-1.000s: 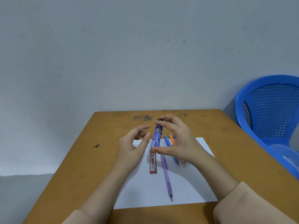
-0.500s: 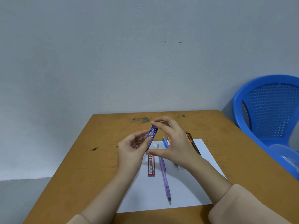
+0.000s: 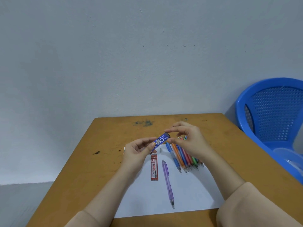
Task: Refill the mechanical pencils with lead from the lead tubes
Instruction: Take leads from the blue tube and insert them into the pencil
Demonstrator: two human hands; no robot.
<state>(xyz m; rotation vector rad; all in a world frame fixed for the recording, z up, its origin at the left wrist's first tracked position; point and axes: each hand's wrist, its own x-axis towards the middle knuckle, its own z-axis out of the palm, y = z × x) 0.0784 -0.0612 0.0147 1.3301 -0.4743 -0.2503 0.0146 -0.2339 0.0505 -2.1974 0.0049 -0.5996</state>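
Swung from near upright a second ago to a slant, the blue tube (image 3: 161,140) is now shared between two hands above the table (image 3: 91,161). The left hand (image 3: 139,151), which a second ago hovered beside it holding nothing, grips the lower end between thumb and fingers. The right hand (image 3: 188,140) pinches the dark cap (image 3: 167,134) at the upper end, index finger above and thumb below. With the right hand raised, the pencils (image 3: 186,158) beneath it, earlier mostly hidden, show as a fanned bunch on the paper (image 3: 147,197), tips toward the person. The purple pencil (image 3: 168,182) lies apart from them on the sheet, just beside the red tube (image 3: 154,167); neither is touched.

The grip suggests the cap is about to be pulled or twisted off, the first step toward getting lead out. Whether it has loosened yet cannot be seen. No pencil appears to have been filled, so the task looks to be at its start. Thin leads may spill once the tube opens at this tilt.
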